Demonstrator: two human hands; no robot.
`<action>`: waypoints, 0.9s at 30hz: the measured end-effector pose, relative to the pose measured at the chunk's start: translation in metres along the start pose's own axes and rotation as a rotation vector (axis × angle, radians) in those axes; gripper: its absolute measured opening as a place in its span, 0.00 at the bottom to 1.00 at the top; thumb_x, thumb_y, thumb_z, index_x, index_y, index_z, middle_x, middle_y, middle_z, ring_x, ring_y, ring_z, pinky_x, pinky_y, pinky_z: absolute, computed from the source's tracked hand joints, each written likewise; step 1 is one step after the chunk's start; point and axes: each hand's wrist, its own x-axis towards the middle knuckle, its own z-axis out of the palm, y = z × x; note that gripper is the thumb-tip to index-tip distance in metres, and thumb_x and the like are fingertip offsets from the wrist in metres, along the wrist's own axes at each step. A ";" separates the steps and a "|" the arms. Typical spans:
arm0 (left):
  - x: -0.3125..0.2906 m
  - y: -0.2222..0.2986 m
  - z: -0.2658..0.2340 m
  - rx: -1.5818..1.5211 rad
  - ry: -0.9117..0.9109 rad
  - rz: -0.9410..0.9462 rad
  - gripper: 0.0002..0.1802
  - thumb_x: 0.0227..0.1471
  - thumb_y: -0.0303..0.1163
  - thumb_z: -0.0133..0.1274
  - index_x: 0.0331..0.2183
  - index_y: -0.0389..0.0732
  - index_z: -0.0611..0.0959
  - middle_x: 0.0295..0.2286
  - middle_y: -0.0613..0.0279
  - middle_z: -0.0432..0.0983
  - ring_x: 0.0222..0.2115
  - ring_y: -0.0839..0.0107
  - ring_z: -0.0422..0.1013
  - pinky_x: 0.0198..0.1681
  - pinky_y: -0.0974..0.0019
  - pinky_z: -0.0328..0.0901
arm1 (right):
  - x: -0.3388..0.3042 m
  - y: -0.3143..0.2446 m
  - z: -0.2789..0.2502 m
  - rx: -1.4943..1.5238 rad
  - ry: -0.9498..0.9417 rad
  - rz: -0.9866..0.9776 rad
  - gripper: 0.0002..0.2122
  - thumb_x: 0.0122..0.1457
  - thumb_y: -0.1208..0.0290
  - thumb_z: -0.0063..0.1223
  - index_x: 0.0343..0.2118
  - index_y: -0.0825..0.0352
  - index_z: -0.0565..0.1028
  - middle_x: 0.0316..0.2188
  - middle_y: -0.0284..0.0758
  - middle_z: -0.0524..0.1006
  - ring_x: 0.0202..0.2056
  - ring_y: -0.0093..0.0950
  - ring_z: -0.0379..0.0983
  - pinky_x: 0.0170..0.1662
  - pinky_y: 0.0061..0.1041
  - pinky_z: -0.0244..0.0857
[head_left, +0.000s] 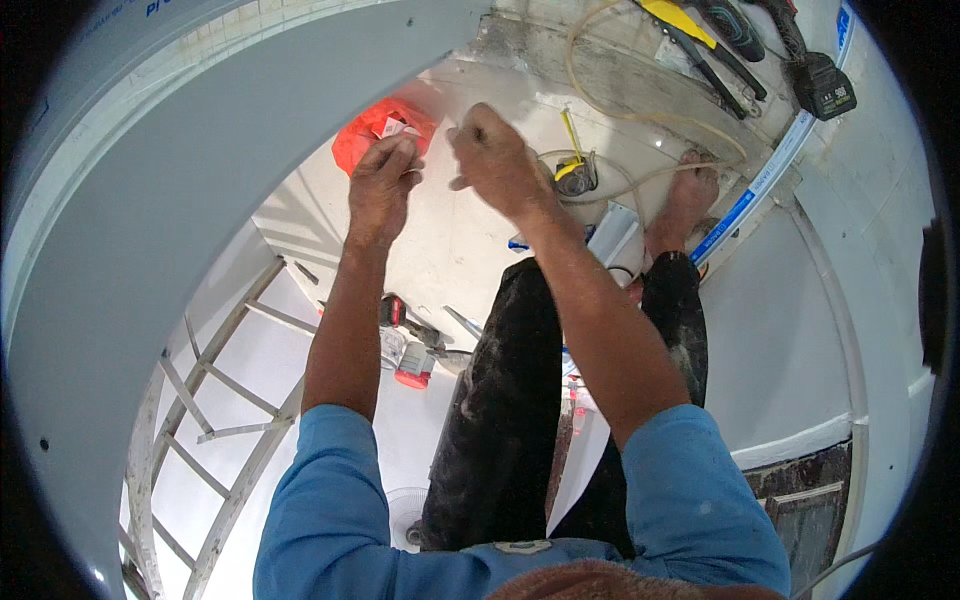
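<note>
My left hand (382, 190) is closed in a pinch, with thumb and fingertips together in front of a bright red-orange plastic bag (355, 140). A small white slip (398, 127) shows just beyond the fingertips. I cannot tell whether the hand holds the slip, the bag or something smaller. Level with it, a short gap to the right, my right hand (500, 165) has its fingers curled in, slightly smeared by motion. Whatever it may grip is hidden. A yellow and black tape measure (575, 177) lies to its right, beside a pale hose (640, 118).
Yellow-and-black long-handled cutters (705, 50) and a cordless tool with a black battery (822, 85) lie at the upper right. A blue-and-white strip (755, 190) runs past my bare foot (683, 200). A ladder (215, 400) stands at left; a curved grey panel (180, 200) rises beside it.
</note>
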 end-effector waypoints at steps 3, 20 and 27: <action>-0.014 0.016 0.053 -0.167 -0.026 -0.069 0.11 0.69 0.34 0.57 0.47 0.38 0.83 0.37 0.63 0.80 0.36 0.74 0.74 0.39 0.69 0.70 | -0.024 -0.043 -0.046 -0.079 -0.033 0.091 0.08 0.70 0.70 0.58 0.46 0.69 0.76 0.29 0.33 0.78 0.29 0.18 0.75 0.31 0.24 0.78; -0.035 0.022 0.147 -0.511 -0.172 -0.144 0.13 0.70 0.29 0.51 0.50 0.30 0.78 0.47 0.47 0.78 0.49 0.57 0.77 0.59 0.53 0.74 | -0.050 -0.072 -0.086 0.103 0.416 -0.330 0.12 0.67 0.77 0.59 0.51 0.71 0.72 0.35 0.40 0.84 0.33 0.26 0.83 0.36 0.25 0.77; -0.028 0.019 0.151 -0.567 -0.152 -0.178 0.13 0.70 0.29 0.51 0.50 0.32 0.79 0.45 0.50 0.80 0.47 0.60 0.78 0.56 0.56 0.76 | -0.062 -0.078 -0.098 -0.249 0.154 -0.216 0.10 0.65 0.75 0.62 0.47 0.69 0.76 0.33 0.42 0.84 0.34 0.28 0.83 0.38 0.30 0.77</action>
